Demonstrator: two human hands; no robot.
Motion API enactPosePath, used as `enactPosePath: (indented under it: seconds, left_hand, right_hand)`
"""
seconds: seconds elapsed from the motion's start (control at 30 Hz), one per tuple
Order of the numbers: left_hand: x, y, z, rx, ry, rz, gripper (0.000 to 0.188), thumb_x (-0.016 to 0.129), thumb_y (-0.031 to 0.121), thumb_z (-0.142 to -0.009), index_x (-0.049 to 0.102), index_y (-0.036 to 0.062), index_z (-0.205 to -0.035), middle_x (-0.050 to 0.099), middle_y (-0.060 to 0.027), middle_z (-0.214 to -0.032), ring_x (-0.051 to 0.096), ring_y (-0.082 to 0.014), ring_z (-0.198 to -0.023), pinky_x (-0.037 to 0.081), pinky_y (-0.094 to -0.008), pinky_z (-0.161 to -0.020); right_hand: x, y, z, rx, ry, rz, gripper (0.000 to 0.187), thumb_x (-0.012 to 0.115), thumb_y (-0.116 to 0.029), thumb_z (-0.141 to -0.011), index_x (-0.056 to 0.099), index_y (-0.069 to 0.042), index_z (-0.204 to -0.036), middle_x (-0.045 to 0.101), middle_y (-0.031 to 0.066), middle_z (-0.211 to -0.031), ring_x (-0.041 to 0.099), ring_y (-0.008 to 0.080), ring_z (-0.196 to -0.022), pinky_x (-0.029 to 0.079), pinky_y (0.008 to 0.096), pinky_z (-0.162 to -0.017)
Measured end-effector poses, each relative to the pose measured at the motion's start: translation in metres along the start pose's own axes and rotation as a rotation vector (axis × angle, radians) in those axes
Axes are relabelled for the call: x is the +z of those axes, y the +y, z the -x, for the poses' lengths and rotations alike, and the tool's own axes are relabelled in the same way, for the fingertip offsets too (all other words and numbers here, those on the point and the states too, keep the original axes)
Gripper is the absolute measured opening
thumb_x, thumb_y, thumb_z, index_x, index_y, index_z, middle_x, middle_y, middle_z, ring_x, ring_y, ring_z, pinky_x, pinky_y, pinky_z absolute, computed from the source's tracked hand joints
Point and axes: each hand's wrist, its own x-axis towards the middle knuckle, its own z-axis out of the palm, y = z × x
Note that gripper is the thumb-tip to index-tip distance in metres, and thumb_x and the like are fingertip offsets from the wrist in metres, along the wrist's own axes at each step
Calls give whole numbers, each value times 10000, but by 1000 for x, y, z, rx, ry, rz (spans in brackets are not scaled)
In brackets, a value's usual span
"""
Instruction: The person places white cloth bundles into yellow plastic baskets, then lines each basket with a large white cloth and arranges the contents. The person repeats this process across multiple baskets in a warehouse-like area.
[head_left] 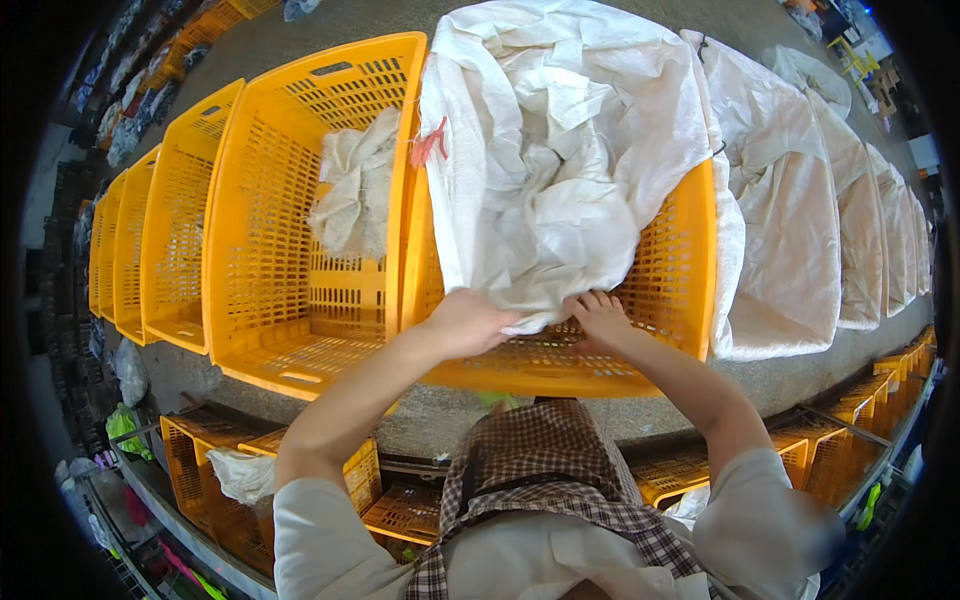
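A large white woven sack (590, 205) is draped inside a yellow plastic crate (680, 260) right in front of me. Its far and left parts hang over the crate's rim, while its near edge sags inside. My left hand (470, 323) pinches that near edge at the crate's front left. Close by on the right, my right hand (600, 320) is at the sack's edge with its fingers bent over the cloth; the thumb side is partly hidden. A red tie (428, 143) hangs at the sack's left side.
To the left stands another yellow crate (270, 200) with a crumpled off-white cloth (357, 185) in it, and several more crates beyond. On the right a row of crates is covered by white sacks (780, 220). Yellow crates (215, 480) on a rack stand behind me.
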Motion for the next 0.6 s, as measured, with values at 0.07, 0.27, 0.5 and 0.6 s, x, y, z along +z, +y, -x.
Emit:
enactPosePath:
  seconds: [0.07, 0.27, 0.5, 0.6]
  left_hand:
    - [-12, 9, 46, 95, 394, 220, 181, 585, 202, -869, 664, 102, -998, 645, -76, -851, 621, -233, -857, 499, -364, -725]
    - [16, 7, 136, 79, 752, 726, 213, 591, 125, -870, 631, 38, -1060, 625, -106, -960, 602, -229, -881, 470, -342, -784]
    - [49, 1, 185, -52, 897, 1688, 157, 540, -39, -848, 598, 21, -981, 600, -62, -986, 558, -157, -899, 451, -292, -779]
    - [51, 7, 193, 6, 602, 1386, 141, 553, -86, -807, 567, 25, -893, 558, -31, -896, 513, -130, -805, 422, -263, -708]
  right_hand:
    - [0, -11, 9, -79, 356, -126, 816, 774, -373, -688, 362, -147, -1356, 313, 182, -1368, 254, 388, -1322, 256, 572, -1022]
    - [-36, -29, 14, -37, 1113, -19, 467, 760, -182, -587, 570, -136, -1011, 466, 113, -1024, 455, 310, -997, 304, 489, -918]
    - [-48, -42, 11, -74, 828, 23, 883, 734, -438, -710, 258, -234, -1426, 253, 154, -1444, 205, 333, -1370, 186, 661, -1028]
    - [-47, -50, -13, -95, 993, 40, 824, 749, -340, -700, 324, -222, -1396, 294, 112, -1434, 230, 323, -1362, 201, 647, -1013]
